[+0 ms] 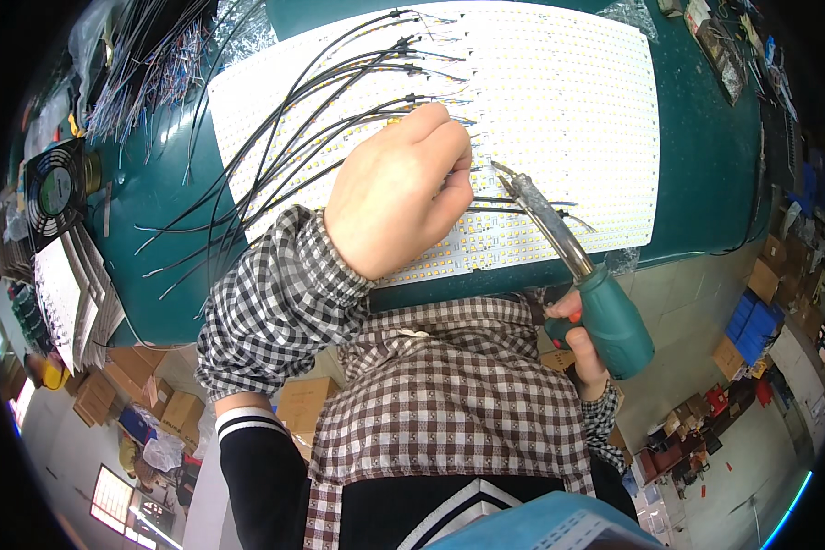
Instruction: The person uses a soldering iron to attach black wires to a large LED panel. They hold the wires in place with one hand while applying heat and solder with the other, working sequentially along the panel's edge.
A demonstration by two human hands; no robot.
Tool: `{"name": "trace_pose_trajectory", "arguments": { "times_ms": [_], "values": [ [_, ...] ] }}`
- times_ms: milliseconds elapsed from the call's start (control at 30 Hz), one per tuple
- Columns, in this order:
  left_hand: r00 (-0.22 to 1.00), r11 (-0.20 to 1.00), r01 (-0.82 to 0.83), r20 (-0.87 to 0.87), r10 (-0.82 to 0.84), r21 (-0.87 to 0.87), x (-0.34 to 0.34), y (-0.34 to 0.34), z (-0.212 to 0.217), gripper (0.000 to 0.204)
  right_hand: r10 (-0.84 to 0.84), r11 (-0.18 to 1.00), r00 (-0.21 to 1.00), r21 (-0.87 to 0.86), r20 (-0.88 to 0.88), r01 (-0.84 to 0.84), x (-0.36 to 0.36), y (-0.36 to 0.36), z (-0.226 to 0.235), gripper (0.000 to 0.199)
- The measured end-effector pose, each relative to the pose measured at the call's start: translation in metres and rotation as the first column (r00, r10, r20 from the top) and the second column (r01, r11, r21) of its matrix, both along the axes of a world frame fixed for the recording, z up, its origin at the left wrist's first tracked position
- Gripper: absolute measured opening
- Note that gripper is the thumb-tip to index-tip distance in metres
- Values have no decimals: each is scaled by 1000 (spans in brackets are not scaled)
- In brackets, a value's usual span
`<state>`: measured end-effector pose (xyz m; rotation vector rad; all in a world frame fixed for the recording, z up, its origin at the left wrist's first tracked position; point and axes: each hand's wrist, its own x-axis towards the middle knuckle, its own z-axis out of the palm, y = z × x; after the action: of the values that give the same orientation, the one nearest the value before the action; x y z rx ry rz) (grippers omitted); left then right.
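The left hand (pixel 399 188) is pressing thin black wires (pixel 275 147) onto the white LED panel (pixel 559 101) on the green table (pixel 706 165), while the right hand (pixel 579 341) is clenching the teal-handled soldering iron (pixel 573 261) (tip just beside the fingertips); a slip could be burning them.

A dark green surface (pixel 706 137) is seen across the upper frame; a large white LED panel (pixel 559 101) is laid on it at centre, black wires (pixel 275 147) fanned over its left part, a small black fan (pixel 53 188) set at left
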<state>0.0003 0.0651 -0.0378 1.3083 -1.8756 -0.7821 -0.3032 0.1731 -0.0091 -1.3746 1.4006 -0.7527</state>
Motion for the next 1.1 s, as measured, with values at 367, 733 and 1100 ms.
{"name": "trace_pose_trajectory", "arguments": {
  "times_ms": [367,733,1100],
  "values": [
    [974,971,-66,199,113,-230,1,17,12,28,-45,998,991,-31,124,49,0,-11,11,46],
    [975,974,122,208,-82,-190,-20,30,-1,19,-190,974,894,-38,405,224,-14,-22,-5,56],
    [995,987,102,19,-100,-127,-25,30,5,17,-344,916,707,57,617,397,-36,-68,-13,57]
  ]
}}
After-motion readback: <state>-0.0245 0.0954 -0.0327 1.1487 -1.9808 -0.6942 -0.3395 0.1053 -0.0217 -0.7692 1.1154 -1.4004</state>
